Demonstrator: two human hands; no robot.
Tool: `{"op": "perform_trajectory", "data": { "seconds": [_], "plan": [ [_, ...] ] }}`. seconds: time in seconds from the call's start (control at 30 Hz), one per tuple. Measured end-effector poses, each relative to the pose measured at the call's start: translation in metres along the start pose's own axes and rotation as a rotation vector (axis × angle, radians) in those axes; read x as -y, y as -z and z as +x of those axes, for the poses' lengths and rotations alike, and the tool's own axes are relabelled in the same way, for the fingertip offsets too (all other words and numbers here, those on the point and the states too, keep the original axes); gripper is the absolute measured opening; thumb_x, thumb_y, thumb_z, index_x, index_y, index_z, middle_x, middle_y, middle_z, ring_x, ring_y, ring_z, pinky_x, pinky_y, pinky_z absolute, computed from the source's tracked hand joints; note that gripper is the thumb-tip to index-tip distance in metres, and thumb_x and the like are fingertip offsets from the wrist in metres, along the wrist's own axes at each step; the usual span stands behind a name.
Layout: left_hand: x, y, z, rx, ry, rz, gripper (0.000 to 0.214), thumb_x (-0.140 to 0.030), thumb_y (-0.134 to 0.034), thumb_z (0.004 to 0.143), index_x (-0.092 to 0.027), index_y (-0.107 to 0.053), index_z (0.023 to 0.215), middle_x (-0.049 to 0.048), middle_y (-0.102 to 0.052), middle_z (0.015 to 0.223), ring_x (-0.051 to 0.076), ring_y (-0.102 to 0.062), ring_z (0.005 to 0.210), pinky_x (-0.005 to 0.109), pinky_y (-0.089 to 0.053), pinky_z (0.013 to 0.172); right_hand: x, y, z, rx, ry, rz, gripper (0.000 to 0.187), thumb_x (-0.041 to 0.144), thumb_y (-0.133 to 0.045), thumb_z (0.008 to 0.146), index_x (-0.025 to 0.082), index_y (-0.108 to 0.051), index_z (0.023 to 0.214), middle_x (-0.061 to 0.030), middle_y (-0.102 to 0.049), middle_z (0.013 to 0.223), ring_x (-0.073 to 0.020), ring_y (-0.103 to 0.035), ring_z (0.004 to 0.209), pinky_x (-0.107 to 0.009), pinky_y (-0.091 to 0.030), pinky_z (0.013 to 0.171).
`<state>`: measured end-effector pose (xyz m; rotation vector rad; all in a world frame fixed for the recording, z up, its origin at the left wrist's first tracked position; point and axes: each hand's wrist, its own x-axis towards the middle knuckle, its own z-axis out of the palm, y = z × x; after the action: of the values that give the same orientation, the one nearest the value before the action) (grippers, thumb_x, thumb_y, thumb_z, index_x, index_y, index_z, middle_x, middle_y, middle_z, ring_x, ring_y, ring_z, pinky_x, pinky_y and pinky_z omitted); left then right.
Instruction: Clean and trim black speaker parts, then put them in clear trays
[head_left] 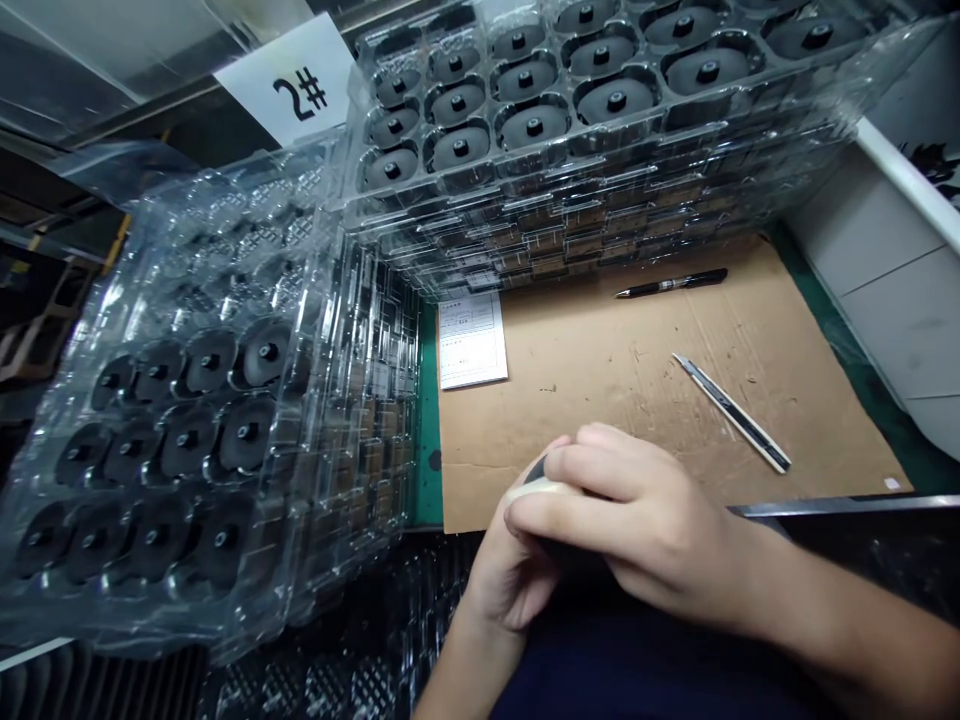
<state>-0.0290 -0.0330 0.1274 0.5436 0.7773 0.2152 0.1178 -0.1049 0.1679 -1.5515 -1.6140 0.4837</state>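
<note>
1. left hand [499, 570] and right hand [645, 515] both grip a small dark-and-pale piece [535, 471], mostly hidden, lower centre of the frame.
2. i'd keep the grip light, well off that slim white-and-black cutter [733, 414], right of centre.

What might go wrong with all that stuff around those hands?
The knife lies loose on the cardboard; if its blade is out, the right hand might get nicked reaching over there.

The small piece, mostly hidden between the right hand and the left hand, might slip and drop past the cardboard's near edge.

A bumped arm might jolt the stacked clear trays on the left, upsetting the dark parts in them.
</note>
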Motion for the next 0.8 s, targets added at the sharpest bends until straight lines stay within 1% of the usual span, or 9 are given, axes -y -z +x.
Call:
{"op": "perform_trajectory", "data": {
  "seconds": [0.07,0.2,0.27,0.43,0.5,0.57,0.63,0.7,0.8],
  "plan": [
    [0.000,0.000,0.000,0.062,0.019,-0.002,0.045,-0.045,-0.075,0.064,-0.022,-0.065,0.101,0.0063,-0.066,0.105,0.030,-0.057,0.109,0.037,-0.050,0.089,-0.009,0.006,0.001,0.020,-0.013,0.077,0.027,0.013,-0.040,0.090,0.019,-0.064,0.102,-0.0035,-0.061,0.083,-0.0117,-0.052,0.076,-0.024,-0.043,0.069],
    [-0.005,-0.005,-0.002,0.195,0.061,-0.070,0.060,-0.044,-0.074,0.065,-0.023,-0.056,0.119,0.0123,-0.052,0.131,0.034,-0.056,0.111,0.042,-0.048,0.090,-0.042,0.008,-0.011,-0.094,-0.388,0.013,0.025,0.019,-0.046,0.089,0.022,-0.064,0.106,-0.0025,-0.063,0.089,-0.0113,-0.058,0.078,-0.024,-0.047,0.071],
    [-0.007,-0.007,-0.003,0.216,0.056,-0.098,0.062,-0.045,-0.073,0.066,-0.023,-0.054,0.122,0.0136,-0.047,0.136,0.034,-0.054,0.115,0.041,-0.047,0.091,-0.056,-0.003,-0.027,-0.054,-0.521,0.016,0.025,0.022,-0.046,0.089,0.023,-0.064,0.105,-0.0032,-0.065,0.092,-0.0136,-0.061,0.080,-0.028,-0.048,0.072],
    [-0.008,-0.006,-0.003,0.231,0.050,-0.109,0.063,-0.046,-0.071,0.069,-0.023,-0.053,0.124,0.0132,-0.036,0.145,0.036,-0.048,0.120,0.039,-0.048,0.091,-0.075,-0.043,-0.067,0.019,-0.588,0.101,0.023,0.022,-0.047,0.087,0.020,-0.066,0.100,-0.0043,-0.069,0.096,-0.0164,-0.065,0.086,-0.030,-0.052,0.075],
    [-0.009,-0.005,-0.002,0.252,0.056,-0.107,0.062,-0.043,-0.071,0.070,-0.023,-0.052,0.125,0.0125,-0.035,0.146,0.037,-0.046,0.122,0.039,-0.047,0.093,-0.074,-0.042,-0.070,-0.011,-0.603,0.098,0.024,0.024,-0.046,0.087,0.020,-0.066,0.101,-0.0047,-0.069,0.098,-0.0173,-0.065,0.089,-0.031,-0.052,0.076],
    [-0.010,-0.005,-0.002,0.276,0.076,-0.102,0.062,-0.039,-0.072,0.070,-0.024,-0.051,0.126,0.0120,-0.037,0.144,0.036,-0.047,0.121,0.039,-0.047,0.094,-0.065,-0.029,-0.064,-0.105,-0.627,0.060,0.026,0.027,-0.044,0.089,0.021,-0.064,0.105,-0.0050,-0.067,0.102,-0.0183,-0.063,0.092,-0.031,-0.051,0.075],
    [-0.010,-0.007,-0.002,0.290,0.084,-0.093,0.061,-0.036,-0.074,0.069,-0.024,-0.052,0.125,0.0108,-0.044,0.140,0.035,-0.049,0.119,0.039,-0.048,0.093,-0.046,-0.011,-0.052,-0.264,-0.582,-0.012,0.026,0.027,-0.047,0.089,0.024,-0.061,0.110,-0.0042,-0.065,0.106,-0.0182,-0.061,0.093,-0.031,-0.049,0.074],
    [-0.008,-0.009,-0.003,0.286,0.061,-0.078,0.057,-0.038,-0.075,0.067,-0.024,-0.057,0.119,0.0084,-0.056,0.128,0.032,-0.054,0.115,0.036,-0.049,0.091,-0.022,0.002,-0.039,-0.367,-0.392,-0.085,0.031,0.021,-0.050,0.087,0.028,-0.057,0.116,-0.0032,-0.064,0.108,-0.0170,-0.060,0.090,-0.030,-0.046,0.074],
    [-0.002,-0.010,-0.003,0.215,0.011,-0.036,0.041,-0.041,-0.076,0.063,-0.020,-0.068,0.098,0.0045,-0.068,0.106,0.029,-0.057,0.111,0.032,-0.047,0.094,0.004,0.008,-0.023,-0.208,-0.024,-0.139,0.033,0.014,-0.046,0.087,0.024,-0.058,0.116,-0.0038,-0.066,0.097,-0.0153,-0.055,0.076,-0.032,-0.040,0.067]
  ]
}}
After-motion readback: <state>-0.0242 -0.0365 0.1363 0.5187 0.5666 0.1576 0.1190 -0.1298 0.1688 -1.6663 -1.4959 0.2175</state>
